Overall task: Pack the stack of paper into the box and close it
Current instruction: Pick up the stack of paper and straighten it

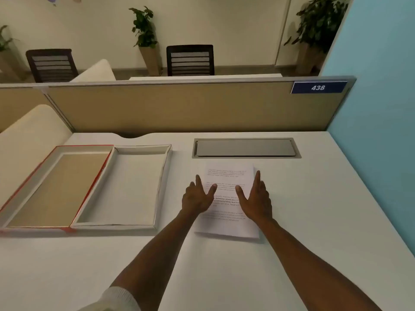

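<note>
Head view shows the stack of paper (226,223) lying flat on the white surface (314,221), printed side up with several short blocks of text too small to read; its sheets are squared into a neat white rectangle. It sits just right of the box (161,185), apart from it, and just in front of a grey cable hatch (246,148) set into the surface.

The left hand (197,198) and right hand (254,199) rest over the 2 long sides of the stack, palms down, fingers (257,178) spread wide open and thumbs angled inward over the page; neither hand has closed on the paper.

The box lies open: a white tray with low walls, nothing inside it. Its lid (57,189), red-edged with a tan inner face, lies flat on the left, touching the tray along one side, also holding nothing
</note>
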